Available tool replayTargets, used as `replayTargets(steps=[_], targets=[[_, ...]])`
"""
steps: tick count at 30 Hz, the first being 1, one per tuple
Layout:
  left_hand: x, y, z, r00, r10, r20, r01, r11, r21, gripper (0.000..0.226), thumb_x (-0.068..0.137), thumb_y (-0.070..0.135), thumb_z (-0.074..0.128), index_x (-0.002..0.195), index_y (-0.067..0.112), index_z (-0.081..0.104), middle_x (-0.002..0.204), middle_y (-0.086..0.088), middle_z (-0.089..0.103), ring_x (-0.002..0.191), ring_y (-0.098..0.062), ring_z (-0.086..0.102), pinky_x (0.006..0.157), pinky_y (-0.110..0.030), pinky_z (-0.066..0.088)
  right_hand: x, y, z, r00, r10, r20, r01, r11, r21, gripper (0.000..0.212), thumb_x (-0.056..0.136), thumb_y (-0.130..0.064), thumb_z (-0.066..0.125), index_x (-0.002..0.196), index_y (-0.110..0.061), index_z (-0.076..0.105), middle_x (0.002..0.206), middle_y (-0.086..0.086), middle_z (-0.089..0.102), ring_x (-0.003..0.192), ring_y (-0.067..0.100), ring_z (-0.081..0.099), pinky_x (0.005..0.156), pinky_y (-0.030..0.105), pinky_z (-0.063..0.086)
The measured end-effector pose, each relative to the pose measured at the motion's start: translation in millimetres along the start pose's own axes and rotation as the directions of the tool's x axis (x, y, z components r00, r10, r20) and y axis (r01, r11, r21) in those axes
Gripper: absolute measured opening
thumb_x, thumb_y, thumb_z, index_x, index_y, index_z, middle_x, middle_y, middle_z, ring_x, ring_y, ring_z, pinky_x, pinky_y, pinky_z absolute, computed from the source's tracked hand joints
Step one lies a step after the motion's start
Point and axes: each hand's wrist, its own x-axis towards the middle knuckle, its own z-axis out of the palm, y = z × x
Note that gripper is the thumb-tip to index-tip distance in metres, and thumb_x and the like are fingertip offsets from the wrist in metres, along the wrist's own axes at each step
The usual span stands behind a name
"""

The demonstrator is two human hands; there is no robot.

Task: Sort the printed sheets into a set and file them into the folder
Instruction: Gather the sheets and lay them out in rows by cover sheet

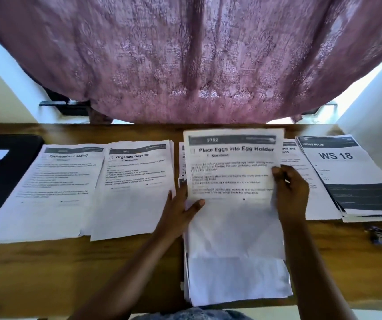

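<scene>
- Centrally, a printed sheet headed "Place Eggs into Egg Holder" (231, 172) is held up over the wooden counter (125, 273), its top edge tilted toward the far side.
- The sheet is pinched at its left edge by the left hand (180, 211), with the thumb laid on the printed face and the fingers reaching behind the paper.
- The right edge is gripped by the right hand (291, 192), with the thumb on the front and the remaining fingers curled round the back.
- A near stack of sheets (238, 280) is seen directly under the held sheet, reaching to the near edge of the counter.
- Further left, a "Dishwasher Loading" pile (65, 185) and an "Organize Napkins" pile (136, 185) are laid side by side, their edges overlapping.
- A partly hidden pile (300, 181) is covered on its left by the held sheet and the right hand; its heading cannot be read in full.
- A "WS 18" pile (347, 176) is placed at the far right.
- A black folder (5, 176) with a white label is set at the far left, touching the "Dishwasher Loading" pile.
- A pink patterned curtain (197, 54) is hung beyond the counter.
</scene>
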Motion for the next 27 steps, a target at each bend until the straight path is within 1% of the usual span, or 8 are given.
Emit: replayTargets(steps=[4, 6, 9, 13, 16, 19, 21, 27], targets=[[-6, 18, -62, 0.95, -0.055, -0.307, 0.027, 0.995, -0.094, 0.042, 0.088, 0.019, 0.069, 0.12, 0.038, 0.051, 0.107, 0.024, 0.063, 0.096, 0.005, 0.061, 0.077, -0.008, 0.047, 8, -39, 57, 0.991, 0.025, 0.133, -0.039, 0.994, 0.103, 0.013, 0.09, -0.03, 0.063, 0.087, -0.018, 0.066, 0.087, 0.005, 0.069, 0.082, 0.022, 0.063, 0.077, 0.039, 0.051], [-10, 11, -111, 0.891, -0.074, -0.449, 0.063, 0.997, -0.04, 0.038, 0.088, 0.019, 0.069, 0.118, 0.037, 0.053, 0.106, 0.02, 0.064, 0.093, 0.002, 0.062, 0.075, -0.011, 0.047, 3, -66, 103, 0.975, -0.009, 0.223, -0.023, 0.99, 0.139, 0.006, 0.087, -0.018, 0.066, 0.091, -0.019, 0.062, 0.083, 0.003, 0.066, 0.077, 0.02, 0.061, 0.068, 0.033, 0.048], [-20, -20, -198, 0.778, -0.133, -0.615, 0.248, 0.963, 0.105, 0.041, 0.086, 0.031, 0.07, 0.124, 0.031, 0.054, 0.104, 0.005, 0.068, 0.098, -0.018, 0.065, 0.079, -0.028, 0.047, -28, -107, 188, 0.915, -0.076, 0.396, -0.048, 0.955, 0.294, 0.03, 0.083, 0.001, 0.065, 0.102, -0.018, 0.051, 0.081, -0.001, 0.061, 0.061, 0.006, 0.056, 0.05, 0.025, 0.048], [-37, -65, -279, 0.675, -0.2, -0.71, 0.506, 0.827, 0.248, 0.043, 0.089, 0.037, 0.061, 0.13, 0.029, 0.049, 0.119, -0.007, 0.065, 0.106, -0.034, 0.061, 0.082, -0.04, 0.046, -81, -129, 288, 0.842, -0.115, 0.527, 0.015, 0.982, 0.191, 0.03, 0.081, 0.0, 0.065, 0.104, -0.011, 0.049, 0.074, 0.001, 0.055, 0.066, 0.017, 0.055, 0.067, 0.039, 0.049], [-48, -87, -305, 0.665, -0.162, -0.729, 0.558, 0.757, 0.341, 0.053, 0.089, 0.037, 0.061, 0.137, 0.024, 0.043, 0.127, -0.011, 0.058, 0.114, -0.035, 0.055, 0.084, -0.046, 0.046, -110, -132, 340, 0.79, -0.147, 0.595, 0.098, 0.989, 0.114, 0.017, 0.085, -0.005, 0.063, 0.095, -0.012, 0.052, 0.08, 0.002, 0.058, 0.077, 0.024, 0.059, 0.076, 0.039, 0.049], [-56, -111, -310, 0.786, -0.07, -0.614, 0.492, 0.672, 0.553, 0.067, 0.086, 0.052, 0.058, 0.14, 0.017, 0.041, 0.138, -0.015, 0.05, 0.127, -0.037, 0.046, 0.101, -0.053, 0.04, -127, -134, 374, 0.744, -0.13, 0.655, 0.128, 0.99, 0.051, 0.012, 0.088, -0.006, 0.061, 0.098, -0.009, 0.056, 0.094, 0.01, 0.067, 0.091, 0.029, 0.063, 0.081, 0.036, 0.047], [-61, -127, -300, 0.83, -0.218, -0.513, 0.531, 0.586, 0.612, 0.077, 0.087, 0.064, 0.05, 0.149, 0.023, 0.031, 0.154, -0.012, 0.031, 0.14, -0.034, 0.03, 0.11, -0.055, 0.027, -133, -137, 386, 0.701, -0.124, 0.703, 0.176, 0.984, -0.001, 0.021, 0.087, -0.01, 0.063, 0.107, -0.008, 0.058, 0.111, 0.012, 0.064, 0.104, 0.03, 0.059, 0.087, 0.034, 0.044], [-73, -161, -276, 0.812, -0.391, -0.434, 0.583, 0.489, 0.649, 0.081, 0.088, 0.073, 0.028, 0.153, 0.034, 0.001, 0.162, -0.006, -0.004, 0.149, -0.028, -0.003, 0.118, -0.053, 0.006, -154, -131, 383, 0.482, -0.245, 0.842, 0.711, 0.671, -0.212, 0.06, 0.091, -0.043, 0.056, 0.141, -0.018, 0.038, 0.16, 0.009, 0.003, 0.146, 0.028, 0.002, 0.115, 0.049, 0.012]])
